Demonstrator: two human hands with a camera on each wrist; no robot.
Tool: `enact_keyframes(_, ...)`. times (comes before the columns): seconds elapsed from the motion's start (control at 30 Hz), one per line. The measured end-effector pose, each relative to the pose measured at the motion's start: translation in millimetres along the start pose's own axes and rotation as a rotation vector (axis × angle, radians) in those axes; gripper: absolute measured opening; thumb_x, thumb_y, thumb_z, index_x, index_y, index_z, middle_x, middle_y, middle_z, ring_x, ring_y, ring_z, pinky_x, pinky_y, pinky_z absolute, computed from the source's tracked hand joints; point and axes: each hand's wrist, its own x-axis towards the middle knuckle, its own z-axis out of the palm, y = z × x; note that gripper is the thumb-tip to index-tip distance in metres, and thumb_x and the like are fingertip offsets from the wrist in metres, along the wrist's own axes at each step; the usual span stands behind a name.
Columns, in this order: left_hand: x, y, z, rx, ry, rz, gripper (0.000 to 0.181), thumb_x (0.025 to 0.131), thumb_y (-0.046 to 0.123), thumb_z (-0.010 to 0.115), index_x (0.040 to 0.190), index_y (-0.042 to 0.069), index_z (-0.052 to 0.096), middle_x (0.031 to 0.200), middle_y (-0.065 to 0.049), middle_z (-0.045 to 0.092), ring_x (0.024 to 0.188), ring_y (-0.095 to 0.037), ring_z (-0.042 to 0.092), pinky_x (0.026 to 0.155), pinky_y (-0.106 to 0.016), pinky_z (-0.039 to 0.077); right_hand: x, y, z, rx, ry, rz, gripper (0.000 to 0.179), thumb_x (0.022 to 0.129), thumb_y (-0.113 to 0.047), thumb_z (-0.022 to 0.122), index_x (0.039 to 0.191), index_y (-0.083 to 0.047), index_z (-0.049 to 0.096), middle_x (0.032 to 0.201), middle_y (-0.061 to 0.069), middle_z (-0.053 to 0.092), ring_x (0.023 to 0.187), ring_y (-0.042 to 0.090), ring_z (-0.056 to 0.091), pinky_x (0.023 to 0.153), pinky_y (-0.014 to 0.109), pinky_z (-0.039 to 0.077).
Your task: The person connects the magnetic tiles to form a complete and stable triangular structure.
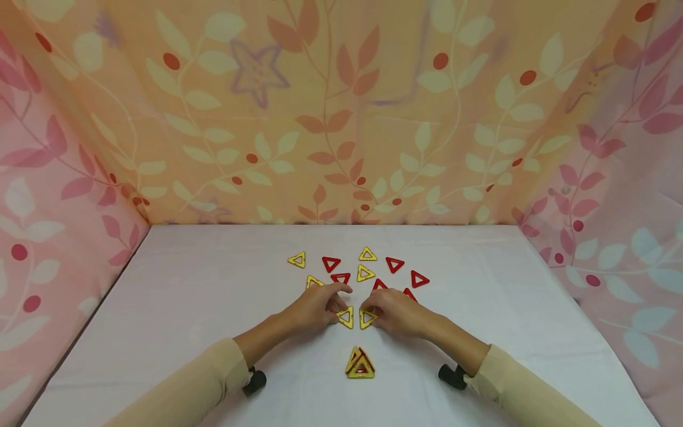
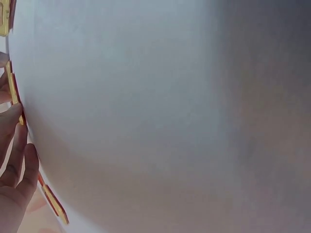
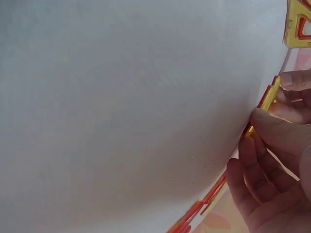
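Observation:
My left hand (image 1: 320, 305) pinches a yellow triangular frame tile (image 1: 346, 318) at its outer side. Facing it across a narrow gap, a second yellow triangular tile (image 1: 366, 319) is held between the thumb and fingers of my right hand (image 1: 400, 311). Both tiles are close to the white tabletop. In the right wrist view, the right hand (image 3: 274, 174) grips near a yellow tile edge (image 3: 270, 99) with red beside it. Nearer to me stands a small pyramid (image 1: 360, 364) of yellow and red triangles.
Beyond the hands lie several loose triangles, among them a yellow one (image 1: 297, 260), a red one (image 1: 331, 263) and another red one (image 1: 420, 279). Some are partly covered by the hands. A patterned curtain (image 1: 331, 130) rises behind the white table (image 1: 187, 261).

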Motion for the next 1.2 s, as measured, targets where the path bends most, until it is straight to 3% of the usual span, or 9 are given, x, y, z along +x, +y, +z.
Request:
enact_keyframes(0.23,-0.7,3.1,2.5,0.002,-0.004,-0.002,0.053,0.083,-0.004,0.076,0.132,0.009,0.058,0.096,0.003,0.073,0.087,-0.008,0.065,0.078,-0.021,0.053,1.2,-4,2,-0.013,-0.005,-0.032,0.029,0.086,-0.009,0.078,0.114,-0.008,0.072,0.104,-0.002,0.068,0.097,0.012,0.061,0.09,0.038,0.05)
enact_keyframes(0.57,-1.6,5.4,1.4,0.014,-0.027,-0.045,0.059,0.083,0.0,0.078,0.136,0.011,0.055,0.094,0.003,0.069,0.084,-0.01,0.062,0.076,-0.021,0.053,2.6,-7,2,-0.01,-0.023,0.005,0.03,0.086,-0.01,0.078,0.115,-0.009,0.072,0.106,-0.001,0.068,0.1,0.013,0.061,0.093,0.039,0.05)
enact_keyframes(0.7,-1.4,6.0,2.1,0.042,-0.012,-0.036,0.059,0.083,0.0,0.078,0.137,0.009,0.054,0.085,0.002,0.064,0.078,-0.011,0.058,0.072,-0.022,0.051,3.2,-8,1,-0.015,-0.021,-0.005,0.029,0.086,-0.009,0.078,0.114,-0.009,0.072,0.106,-0.001,0.068,0.1,0.013,0.061,0.092,0.039,0.05)
enact_keyframes(0.93,-3.1,7.8,5.7,0.117,0.035,-0.019,0.061,0.083,0.001,0.078,0.138,0.009,0.051,0.084,0.005,0.063,0.077,-0.008,0.056,0.074,-0.023,0.049,4.5,-8,-1,-0.024,-0.026,-0.017,0.027,0.085,-0.01,0.078,0.111,-0.009,0.073,0.1,-0.002,0.067,0.09,0.01,0.058,0.085,0.033,0.051)
enact_keyframes(1.07,-4.6,9.4,5.7,0.104,0.057,-0.004,0.061,0.083,0.0,0.078,0.137,0.008,0.051,0.084,0.003,0.064,0.077,-0.008,0.057,0.074,-0.024,0.05,5.6,-9,-1,-0.036,-0.029,-0.013,0.026,0.085,-0.01,0.078,0.111,-0.009,0.074,0.096,-0.003,0.065,0.083,0.009,0.054,0.08,0.028,0.05)
enact_keyframes(1.2,-8.0,12.8,6.5,0.074,0.08,0.001,0.06,0.084,-0.001,0.077,0.137,0.007,0.052,0.085,0.002,0.066,0.078,-0.008,0.059,0.075,-0.024,0.051,4.5,-10,-1,-0.031,-0.033,-0.007,0.026,0.085,-0.01,0.078,0.111,-0.009,0.073,0.097,-0.002,0.064,0.087,0.01,0.056,0.083,0.03,0.051)
